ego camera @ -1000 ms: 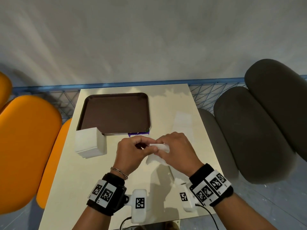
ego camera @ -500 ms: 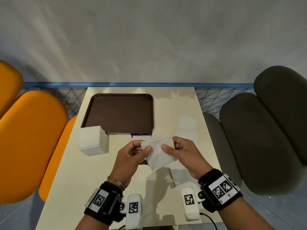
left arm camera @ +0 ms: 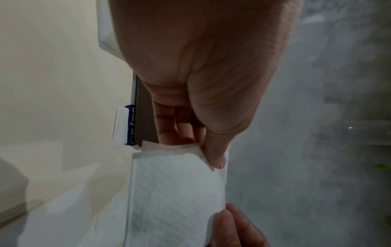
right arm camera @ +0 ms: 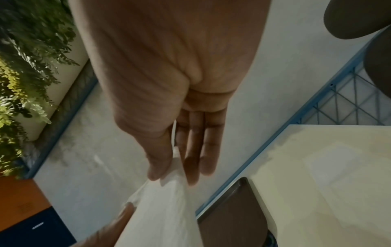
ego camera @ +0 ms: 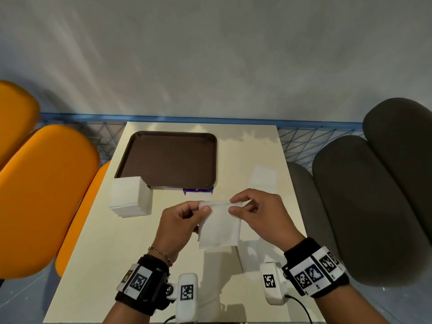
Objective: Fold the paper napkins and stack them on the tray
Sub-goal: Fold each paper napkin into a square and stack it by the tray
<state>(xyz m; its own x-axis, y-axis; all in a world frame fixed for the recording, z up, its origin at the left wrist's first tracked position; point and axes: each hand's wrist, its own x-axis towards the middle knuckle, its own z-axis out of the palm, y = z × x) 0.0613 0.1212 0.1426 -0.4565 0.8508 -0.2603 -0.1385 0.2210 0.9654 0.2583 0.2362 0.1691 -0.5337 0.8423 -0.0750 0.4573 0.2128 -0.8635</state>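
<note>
Thin white paper napkin [ego camera: 219, 224] held up over the cream table [ego camera: 98, 253], top corners pinched.

My left hand [ego camera: 180, 220] and right hand [ego camera: 259, 213] each pinched a corner; layers seemed to separate at the left. Risk: uneven pull would tear or skew the fold. Dark brown plastic tray [ego camera: 170, 157] lay beyond, bare.

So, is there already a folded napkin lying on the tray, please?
No, the tray is bare; both hands hold the napkin above the table.
</note>
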